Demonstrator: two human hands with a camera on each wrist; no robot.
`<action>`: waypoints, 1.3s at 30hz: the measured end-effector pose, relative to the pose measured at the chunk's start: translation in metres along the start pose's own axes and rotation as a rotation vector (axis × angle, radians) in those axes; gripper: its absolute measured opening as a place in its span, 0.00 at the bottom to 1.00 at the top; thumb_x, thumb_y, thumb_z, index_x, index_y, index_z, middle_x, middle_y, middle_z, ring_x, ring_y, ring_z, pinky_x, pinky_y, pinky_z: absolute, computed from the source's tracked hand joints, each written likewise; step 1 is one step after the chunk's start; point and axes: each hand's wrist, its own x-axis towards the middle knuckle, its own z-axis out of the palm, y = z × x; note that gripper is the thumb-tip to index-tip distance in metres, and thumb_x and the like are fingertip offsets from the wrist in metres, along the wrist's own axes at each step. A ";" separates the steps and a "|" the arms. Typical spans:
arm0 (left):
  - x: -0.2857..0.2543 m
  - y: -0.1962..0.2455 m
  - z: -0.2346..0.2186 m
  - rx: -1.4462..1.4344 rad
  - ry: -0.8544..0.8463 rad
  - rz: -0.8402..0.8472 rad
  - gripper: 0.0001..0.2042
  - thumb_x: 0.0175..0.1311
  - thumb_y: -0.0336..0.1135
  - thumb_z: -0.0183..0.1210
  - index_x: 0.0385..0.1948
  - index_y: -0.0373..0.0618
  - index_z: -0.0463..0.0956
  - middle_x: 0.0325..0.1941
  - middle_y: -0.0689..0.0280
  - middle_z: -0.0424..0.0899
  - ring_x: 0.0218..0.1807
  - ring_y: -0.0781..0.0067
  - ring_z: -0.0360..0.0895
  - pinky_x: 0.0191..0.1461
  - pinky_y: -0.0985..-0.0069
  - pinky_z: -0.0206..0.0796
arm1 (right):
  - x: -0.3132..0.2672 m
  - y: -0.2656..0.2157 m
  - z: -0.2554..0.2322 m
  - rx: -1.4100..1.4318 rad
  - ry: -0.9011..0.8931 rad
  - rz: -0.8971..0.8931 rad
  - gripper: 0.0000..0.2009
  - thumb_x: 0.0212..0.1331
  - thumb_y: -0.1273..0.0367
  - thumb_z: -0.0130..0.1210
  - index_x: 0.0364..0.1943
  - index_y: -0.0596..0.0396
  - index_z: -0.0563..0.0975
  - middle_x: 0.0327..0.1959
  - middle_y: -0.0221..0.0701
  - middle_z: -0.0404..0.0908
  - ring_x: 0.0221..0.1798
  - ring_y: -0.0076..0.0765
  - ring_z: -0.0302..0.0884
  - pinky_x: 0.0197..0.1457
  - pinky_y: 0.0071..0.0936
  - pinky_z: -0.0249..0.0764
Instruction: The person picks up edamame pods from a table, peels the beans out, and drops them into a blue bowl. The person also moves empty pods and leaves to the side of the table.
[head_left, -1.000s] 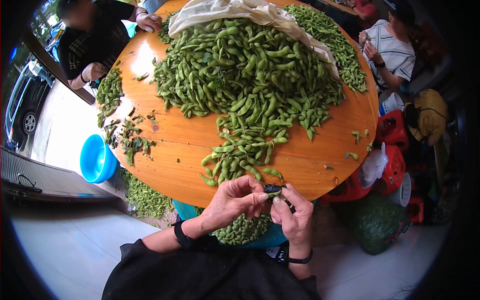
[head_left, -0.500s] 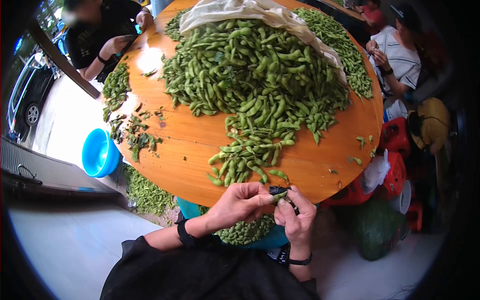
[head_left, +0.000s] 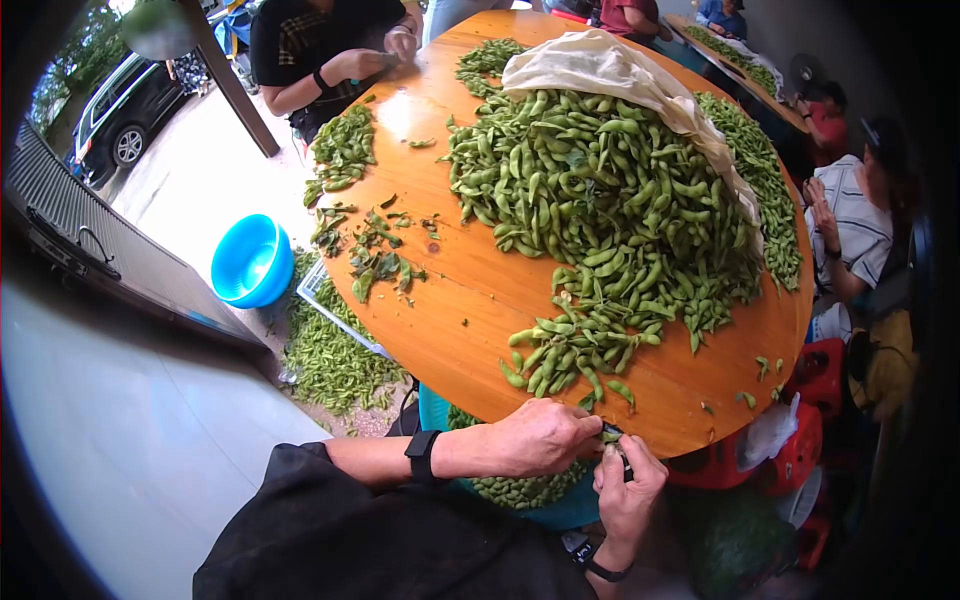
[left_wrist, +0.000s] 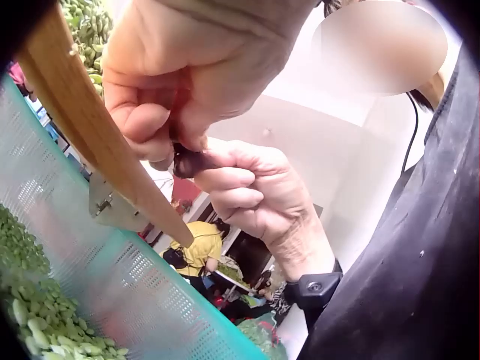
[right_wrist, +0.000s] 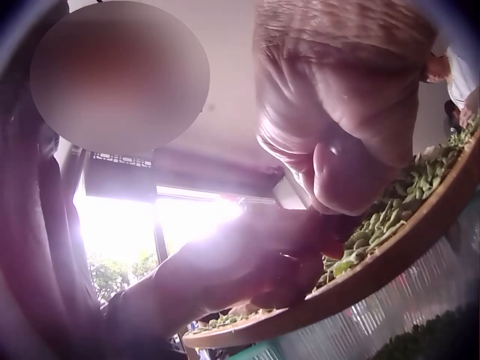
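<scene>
Just off the near edge of the wooden table (head_left: 450,330), the left hand (head_left: 540,437) and the right hand (head_left: 628,485) are held together. The fingers of both are curled, and a small green pod (head_left: 611,437) is pinched between them. Something dark (left_wrist: 191,161) is gripped there too (what it is cannot be told, since it is mostly covered by the fingers). A black band (head_left: 422,455) is worn on the left wrist.

Below the hands, a teal basket (left_wrist: 150,285) is filled partly with green beans (left_wrist: 52,322). On the table, just beyond the hands, loose pods (head_left: 560,365) are spread, joining a large heap of pods (head_left: 600,200); a cream cloth (head_left: 625,75) is draped over the heap's far side. Near the table's left edge, leaf scraps (head_left: 378,265) are scattered, with a smaller pile of pods (head_left: 345,148) farther back. At the left, a blue basin (head_left: 250,262) is seen, near more pods on the floor (head_left: 340,360). At the far left, a person in black (head_left: 320,50) is seen by the table.
</scene>
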 end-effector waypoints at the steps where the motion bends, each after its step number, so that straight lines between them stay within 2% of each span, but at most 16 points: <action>1: -0.001 0.001 0.000 0.032 0.004 0.015 0.09 0.61 0.31 0.62 0.32 0.39 0.70 0.24 0.56 0.76 0.27 0.48 0.78 0.27 0.58 0.69 | 0.001 -0.001 0.002 -0.014 0.011 0.010 0.03 0.59 0.81 0.51 0.32 0.70 0.74 0.23 0.32 0.72 0.17 0.23 0.70 0.19 0.23 0.62; 5: 0.000 0.000 -0.006 -0.064 -0.011 0.049 0.07 0.65 0.29 0.58 0.31 0.37 0.69 0.21 0.52 0.74 0.26 0.45 0.76 0.28 0.56 0.66 | -0.003 0.008 0.003 -0.032 0.034 -0.011 0.04 0.54 0.81 0.53 0.33 0.70 0.76 0.22 0.38 0.75 0.21 0.33 0.75 0.25 0.28 0.69; 6: 0.000 -0.005 -0.010 -0.150 -0.094 0.000 0.07 0.66 0.28 0.58 0.32 0.36 0.70 0.21 0.51 0.74 0.26 0.44 0.75 0.29 0.57 0.65 | -0.003 0.007 0.002 -0.005 0.015 0.003 0.05 0.55 0.81 0.54 0.35 0.70 0.77 0.22 0.37 0.75 0.20 0.31 0.75 0.25 0.26 0.69; 7: 0.004 -0.005 -0.014 -0.195 -0.077 0.021 0.14 0.70 0.34 0.54 0.23 0.37 0.69 0.16 0.53 0.75 0.20 0.46 0.75 0.26 0.58 0.66 | -0.004 0.005 0.003 0.091 -0.010 0.061 0.05 0.57 0.81 0.55 0.35 0.71 0.77 0.22 0.34 0.75 0.19 0.26 0.74 0.23 0.24 0.68; 9: 0.006 -0.007 -0.030 -0.380 -0.331 -0.212 0.17 0.74 0.40 0.50 0.26 0.36 0.72 0.17 0.58 0.78 0.17 0.60 0.77 0.24 0.65 0.68 | -0.007 0.004 0.003 0.239 -0.066 0.148 0.05 0.60 0.80 0.55 0.36 0.72 0.77 0.23 0.31 0.75 0.19 0.20 0.71 0.21 0.21 0.65; 10: 0.009 0.004 -0.043 -0.523 -0.460 -0.480 0.20 0.77 0.45 0.45 0.31 0.36 0.76 0.19 0.65 0.80 0.16 0.75 0.76 0.22 0.74 0.68 | -0.008 0.004 0.001 0.360 -0.114 0.215 0.05 0.62 0.79 0.55 0.36 0.72 0.77 0.23 0.29 0.75 0.19 0.18 0.69 0.21 0.20 0.64; 13: 0.007 -0.004 -0.043 -0.696 -0.568 -0.571 0.21 0.77 0.46 0.44 0.37 0.35 0.76 0.21 0.66 0.81 0.18 0.78 0.77 0.21 0.78 0.69 | -0.007 0.007 -0.004 0.405 -0.191 0.235 0.05 0.63 0.79 0.54 0.36 0.71 0.77 0.24 0.27 0.74 0.19 0.16 0.68 0.21 0.19 0.64; 14: 0.007 -0.003 -0.039 -0.700 -0.577 -0.571 0.21 0.77 0.46 0.44 0.37 0.35 0.76 0.21 0.66 0.81 0.18 0.78 0.77 0.21 0.78 0.69 | -0.007 0.006 -0.003 0.303 -0.175 0.249 0.04 0.61 0.79 0.56 0.37 0.69 0.77 0.24 0.30 0.76 0.20 0.23 0.72 0.23 0.23 0.66; 15: 0.005 0.001 -0.034 -0.653 -0.479 -0.552 0.21 0.78 0.46 0.44 0.36 0.34 0.75 0.21 0.65 0.81 0.19 0.78 0.78 0.22 0.78 0.70 | -0.006 0.005 -0.002 0.301 -0.169 0.254 0.04 0.61 0.79 0.56 0.37 0.69 0.77 0.24 0.30 0.76 0.20 0.23 0.72 0.23 0.23 0.66; 17: 0.005 0.006 -0.028 -0.607 -0.385 -0.534 0.21 0.78 0.46 0.44 0.36 0.34 0.75 0.21 0.65 0.81 0.19 0.78 0.78 0.22 0.78 0.70 | -0.003 0.005 0.003 -0.121 -0.037 -0.033 0.05 0.56 0.79 0.57 0.37 0.66 0.78 0.25 0.37 0.78 0.23 0.38 0.77 0.28 0.29 0.70; 18: 0.005 0.008 -0.028 -0.596 -0.348 -0.502 0.20 0.78 0.44 0.43 0.34 0.34 0.73 0.20 0.64 0.80 0.20 0.78 0.78 0.23 0.77 0.71 | -0.002 -0.003 0.004 -0.199 -0.007 -0.082 0.07 0.53 0.79 0.57 0.37 0.63 0.78 0.27 0.41 0.77 0.29 0.50 0.78 0.32 0.35 0.73; 20: 0.004 0.009 -0.020 -0.622 -0.263 -0.497 0.15 0.76 0.38 0.43 0.30 0.36 0.69 0.18 0.64 0.78 0.19 0.77 0.77 0.24 0.76 0.70 | -0.003 -0.007 0.007 -0.266 0.024 -0.127 0.07 0.54 0.80 0.57 0.38 0.63 0.77 0.28 0.41 0.76 0.29 0.50 0.78 0.32 0.36 0.73; 25: 0.001 0.009 -0.003 -0.712 -0.155 -0.614 0.08 0.69 0.31 0.43 0.33 0.38 0.68 0.18 0.69 0.73 0.19 0.82 0.68 0.23 0.78 0.61 | -0.007 -0.007 0.021 -0.453 0.131 -0.252 0.09 0.54 0.81 0.57 0.40 0.63 0.76 0.31 0.42 0.74 0.30 0.51 0.77 0.32 0.40 0.75; 27: -0.002 0.010 0.004 -0.983 -0.072 -0.624 0.07 0.71 0.31 0.44 0.39 0.40 0.70 0.24 0.74 0.67 0.24 0.87 0.62 0.27 0.84 0.56 | -0.006 -0.005 0.023 -0.439 0.190 -0.230 0.08 0.53 0.80 0.57 0.39 0.63 0.76 0.31 0.43 0.75 0.31 0.54 0.77 0.34 0.41 0.74; 34: 0.000 0.017 0.003 -1.069 -0.048 -0.606 0.06 0.69 0.27 0.45 0.42 0.42 0.71 0.23 0.76 0.65 0.26 0.88 0.60 0.28 0.85 0.53 | -0.006 -0.004 0.019 -0.455 0.217 -0.293 0.09 0.53 0.81 0.57 0.40 0.63 0.75 0.31 0.43 0.73 0.30 0.52 0.77 0.31 0.39 0.75; 39: -0.003 0.013 0.007 -1.121 -0.047 -0.644 0.08 0.70 0.27 0.45 0.43 0.42 0.74 0.25 0.74 0.73 0.28 0.87 0.67 0.34 0.86 0.61 | -0.005 0.000 0.009 -0.342 0.209 -0.239 0.08 0.53 0.80 0.57 0.38 0.64 0.76 0.30 0.42 0.74 0.29 0.51 0.77 0.32 0.37 0.74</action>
